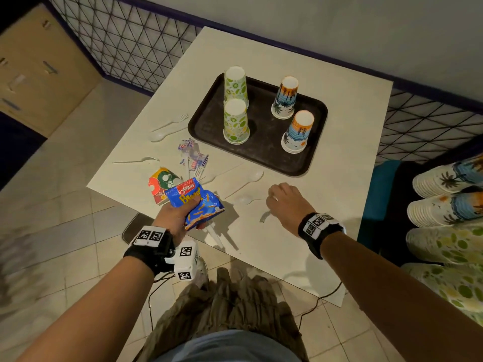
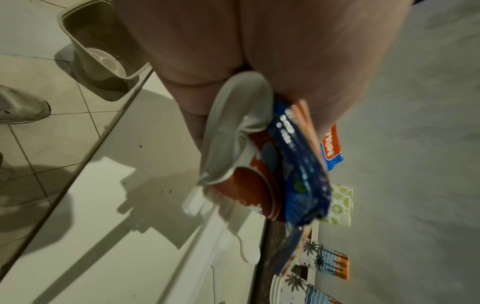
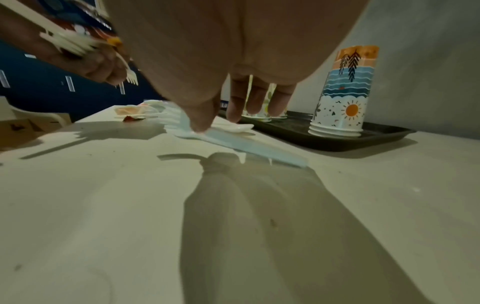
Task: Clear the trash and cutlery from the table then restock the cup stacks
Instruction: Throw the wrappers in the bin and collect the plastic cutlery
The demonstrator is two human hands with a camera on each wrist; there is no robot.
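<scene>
My left hand (image 1: 180, 215) grips a blue snack wrapper (image 1: 194, 202) in a bunch with a red wrapper (image 2: 249, 183) and some white plastic cutlery (image 2: 226, 131). It hovers over the table's near-left edge. My right hand (image 1: 278, 198) is down on the white table (image 1: 274, 257) in front of the tray. Its thumb and fingers pinch a white plastic fork (image 3: 233, 142), which is tilted just off the surface. Two white spoons (image 1: 252, 178) lie beside that hand. A red-green wrapper (image 1: 162, 182) and a striped wrapper (image 1: 193, 155) lie left of centre.
A dark tray (image 1: 264, 152) holds upturned cup stacks, two green (image 1: 236, 122) and two palm-print (image 1: 298, 131). A fork and spoons (image 1: 167, 126) lie at the table's left. A bin (image 2: 103, 57) stands on the floor beside the table. Sleeves of spare cups (image 1: 449, 194) lie at the right.
</scene>
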